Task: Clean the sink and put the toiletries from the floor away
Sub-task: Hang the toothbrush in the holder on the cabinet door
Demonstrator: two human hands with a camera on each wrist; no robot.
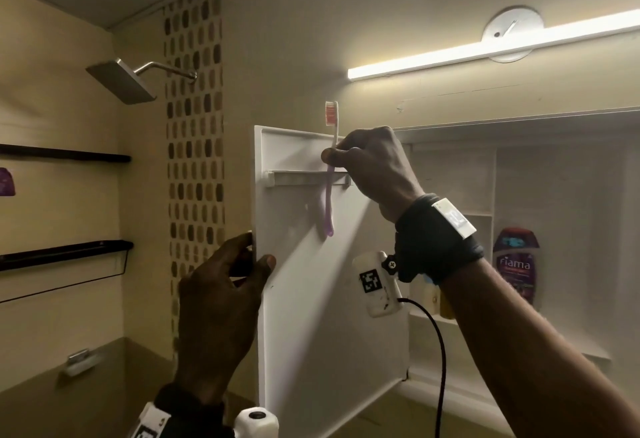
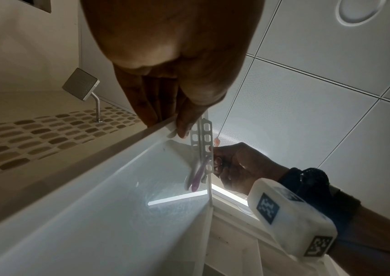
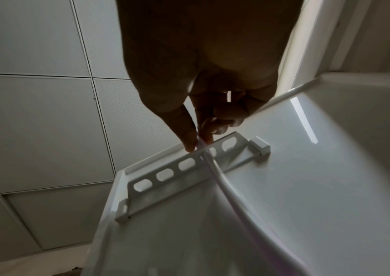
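A purple-and-white toothbrush (image 1: 330, 195) stands upright, bristles up, threaded through a slot of the white holder rail (image 1: 304, 177) on the inside of the open cabinet door (image 1: 311, 299). My right hand (image 1: 367, 164) pinches its neck just above the rail; in the right wrist view the thumb and fingers (image 3: 189, 138) close on the handle (image 3: 227, 186) at the rail (image 3: 177, 168). My left hand (image 1: 242, 264) grips the door's free edge, thumb on the inner face; the left wrist view shows the thumb (image 2: 184, 123) over the edge near the rail (image 2: 203, 142).
The white wall cabinet (image 1: 519, 195) is open with a purple Fiama bottle (image 1: 516, 264) on a shelf. A lit tube light (image 1: 485, 49) hangs above. A shower head (image 1: 121, 81) and two black wall shelves (image 1: 65, 254) lie left.
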